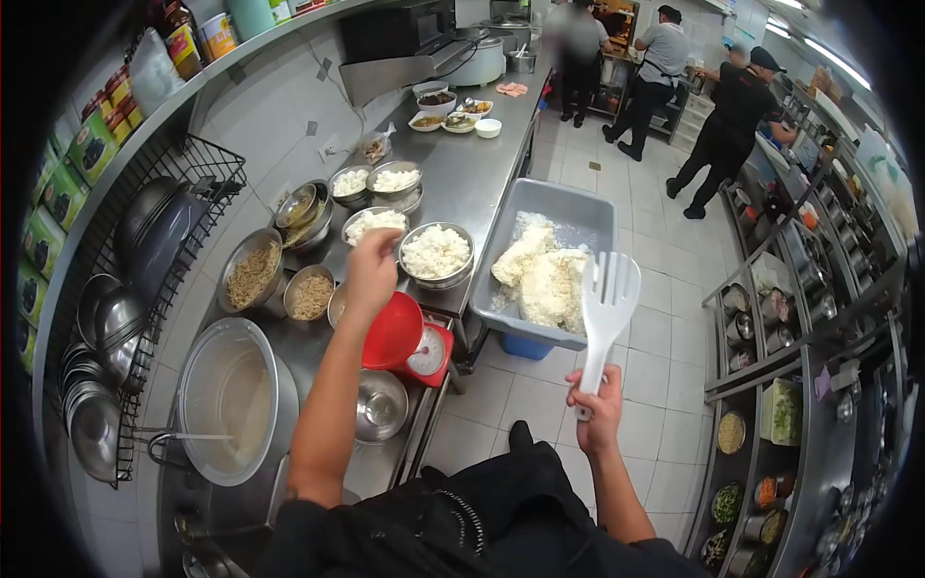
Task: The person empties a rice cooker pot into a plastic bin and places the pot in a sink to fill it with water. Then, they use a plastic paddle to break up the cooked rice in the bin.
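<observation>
My right hand (pixel 599 409) grips the handle of a white slotted serving spatula (pixel 609 289), held upright in front of a grey plastic tub (pixel 602 217). A large lump of pale, crumbly food that looks like cooked rice (pixel 554 279) lies in the tub. My left hand (pixel 376 260) is over the steel counter, fingers bent and a little apart, with nothing visible in them. Close to its fingertips stands a metal bowl of white rice (pixel 436 252). Another rice bowl (pixel 376 223) is partly hidden behind the hand. Below it are a red bowl (pixel 392 330) and a red kitchen scale (pixel 438 352).
Bowls of brown minced food (pixel 253 273) and a big pot (pixel 231 400) stand at left. An unfilled metal bowl (pixel 382 405) sits near the counter's front edge. A wire rack (pixel 145 241) hangs on the wall. Shelves (pixel 761 356) line the right side; several people work at the back.
</observation>
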{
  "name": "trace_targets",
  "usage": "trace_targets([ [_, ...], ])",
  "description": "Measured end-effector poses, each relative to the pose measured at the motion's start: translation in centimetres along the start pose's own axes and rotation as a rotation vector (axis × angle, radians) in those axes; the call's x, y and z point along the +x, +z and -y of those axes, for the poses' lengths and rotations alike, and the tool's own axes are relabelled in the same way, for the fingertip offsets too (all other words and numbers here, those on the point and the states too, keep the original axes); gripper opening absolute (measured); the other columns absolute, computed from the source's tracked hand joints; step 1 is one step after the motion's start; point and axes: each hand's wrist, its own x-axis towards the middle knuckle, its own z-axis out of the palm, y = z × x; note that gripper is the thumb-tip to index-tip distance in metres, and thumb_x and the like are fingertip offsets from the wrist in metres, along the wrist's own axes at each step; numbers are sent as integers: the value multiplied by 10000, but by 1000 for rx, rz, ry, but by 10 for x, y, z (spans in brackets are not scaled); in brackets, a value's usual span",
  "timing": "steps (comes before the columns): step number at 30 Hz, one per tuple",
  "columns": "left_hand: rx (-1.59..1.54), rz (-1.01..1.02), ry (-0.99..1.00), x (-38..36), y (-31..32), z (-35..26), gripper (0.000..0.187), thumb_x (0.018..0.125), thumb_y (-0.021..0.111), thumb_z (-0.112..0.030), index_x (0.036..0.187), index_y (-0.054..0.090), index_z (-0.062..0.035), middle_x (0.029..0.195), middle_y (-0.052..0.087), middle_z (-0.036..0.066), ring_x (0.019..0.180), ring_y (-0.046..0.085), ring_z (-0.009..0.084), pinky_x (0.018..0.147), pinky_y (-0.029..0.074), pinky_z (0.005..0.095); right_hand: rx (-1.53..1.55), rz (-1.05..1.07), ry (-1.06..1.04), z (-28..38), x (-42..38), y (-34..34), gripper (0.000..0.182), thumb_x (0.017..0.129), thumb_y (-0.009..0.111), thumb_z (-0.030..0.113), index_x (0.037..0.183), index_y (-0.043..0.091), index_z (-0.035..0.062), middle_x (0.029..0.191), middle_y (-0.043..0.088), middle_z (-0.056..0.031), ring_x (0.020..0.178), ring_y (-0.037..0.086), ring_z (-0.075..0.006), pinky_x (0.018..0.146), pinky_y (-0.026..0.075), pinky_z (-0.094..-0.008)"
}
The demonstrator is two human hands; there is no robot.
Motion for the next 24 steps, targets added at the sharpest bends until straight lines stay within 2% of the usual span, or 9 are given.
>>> trace_targets([
  [4, 68, 420, -460, 32, 56, 74, 571, 780, 423, 125, 1249, 719, -12, 931, 753, 122, 790, 664, 175, 738, 510, 297, -59, -75, 4, 13, 13, -45, 432, 763, 563, -108, 1115, 399, 82, 998, 656, -197, 692, 560, -180, 651, 495, -301],
  [6, 75, 378, -500, 33, 64, 84, 441, 831, 506, 90, 1184, 751, -11, 871, 750, 107, 711, 655, 168, 692, 517, 303, -56, -91, 27, 13, 26, -57, 420, 768, 553, -108, 1112, 395, 75, 1002, 660, -198, 672, 552, -175, 637, 493, -297],
  [9, -59, 44, -436, 30, 56, 77, 149, 880, 726, -73, 995, 775, 7, 805, 724, 64, 676, 638, 117, 622, 500, 271, -123, -145, 62, 9, 52, -63, 412, 783, 540, -112, 1115, 391, 80, 974, 652, -178, 589, 508, -151, 539, 441, -278],
  [11, -128, -62, -470, 28, 30, 52, 115, 900, 710, -73, 932, 769, 22, 729, 697, 0, 655, 614, 67, 616, 482, 235, -189, -217, 125, 4, 70, -62, 347, 864, 550, -64, 1132, 393, 92, 916, 624, -134, 512, 443, -119, 445, 350, -257],
  [16, 75, -357, -244, -38, -92, 31, 391, 915, 546, 65, 1264, 684, -45, 1159, 696, 48, 986, 642, 136, 841, 528, 282, -285, -373, 108, -20, 115, -67, 417, 988, 602, 137, 1347, 397, 81, 824, 540, -29, 502, 388, -69, 420, 293, -223],
  [18, 142, -478, -285, -88, -166, 51, 334, 908, 626, 31, 1221, 707, -52, 1077, 714, 38, 941, 646, 144, 847, 524, 289, -413, -344, 83, -44, 127, -67, 468, 1005, 597, 215, 1411, 414, 71, 777, 504, 23, 520, 389, -41, 422, 305, -215],
  [20, 120, -673, -632, -144, -242, 51, 274, 929, 653, -11, 1191, 720, -52, 977, 720, 27, 894, 646, 138, 814, 520, 291, -625, -289, 89, -88, 136, -87, 449, 1020, 554, 226, 1419, 424, 67, 740, 487, 21, 517, 408, -60, 423, 327, -225],
  [22, 218, -947, -590, -215, -316, 95, 245, 938, 656, -27, 1172, 725, -46, 938, 713, 26, 866, 640, 134, 792, 513, 288, -905, -157, 151, -159, 162, -171, 345, 1017, 571, 243, 1299, 476, 68, 734, 504, -14, 514, 457, -92, 404, 344, -263],
  [24, 273, -1220, -540, -275, -378, 116, 195, 948, 658, -42, 1129, 730, -28, 902, 704, 35, 838, 631, 130, 770, 505, 283, -720, -202, 436, -145, 142, -136, 266, 1004, 569, 211, 1214, 511, 59, 640, 492, -40, 405, 439, -131, 327, 311, -291],
])
